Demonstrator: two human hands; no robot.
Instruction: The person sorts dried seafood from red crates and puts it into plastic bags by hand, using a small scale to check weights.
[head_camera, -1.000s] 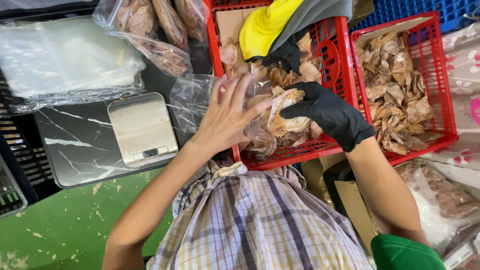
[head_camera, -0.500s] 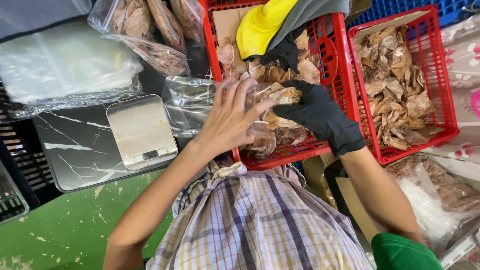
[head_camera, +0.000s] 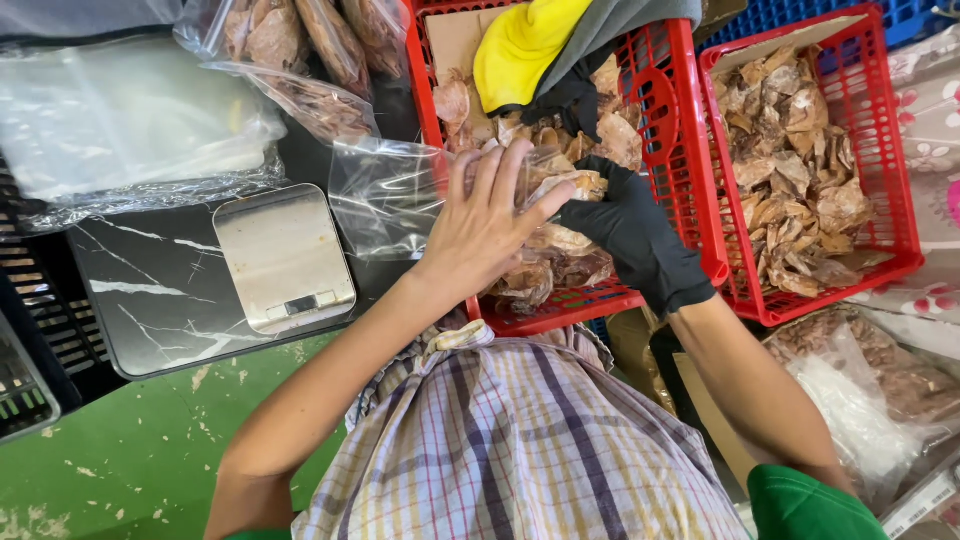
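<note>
Hands meet over the near red crate (head_camera: 690, 230), which holds a heap of dried fish pieces (head_camera: 560, 255). The bare left hand (head_camera: 485, 225) has its fingers spread flat against a clear plastic bag (head_camera: 390, 195), seemingly to hold the mouth of the bag open at the crate's rim. The right hand (head_camera: 630, 225), in a black glove, has its grip curled shut around a dried fish piece (head_camera: 565, 185) just beside the bag opening, so that the piece sits close to where it can pass inside. A small steel kitchen scale (head_camera: 285, 260) rests on a marble-patterned slab (head_camera: 150, 300) on the worktop, near the left forearm. A second red crate (head_camera: 900, 200) of the same dried pieces stands to the right. Filled bags (head_camera: 310, 50) lie beyond the scale. Another person's yellow sleeve (head_camera: 525, 45) and dark-gloved hand (head_camera: 570, 100) reach into the far end of the near crate.
</note>
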